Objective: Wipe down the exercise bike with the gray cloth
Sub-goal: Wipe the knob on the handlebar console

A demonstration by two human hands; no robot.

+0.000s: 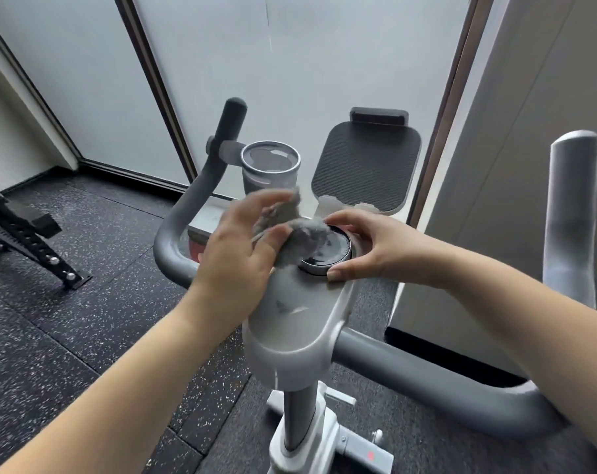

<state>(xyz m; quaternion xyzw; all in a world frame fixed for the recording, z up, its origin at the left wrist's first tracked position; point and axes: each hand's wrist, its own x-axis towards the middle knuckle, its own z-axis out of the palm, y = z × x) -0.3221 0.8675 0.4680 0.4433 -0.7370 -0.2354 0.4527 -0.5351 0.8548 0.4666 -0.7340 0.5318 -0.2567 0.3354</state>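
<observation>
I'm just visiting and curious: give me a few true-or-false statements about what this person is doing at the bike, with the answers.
1. The left hand holds the gray cloth. True.
2. The cloth lies on the tablet holder. False: it is bunched against the round dial, nearer the person.
3. The right hand curves its fingers round the dial. True.
4. The cup holder sits right of the dial. False: it sits left of it and farther away.

Speckled black floor [51, 336], frosted glass panels [324, 63]
</observation>
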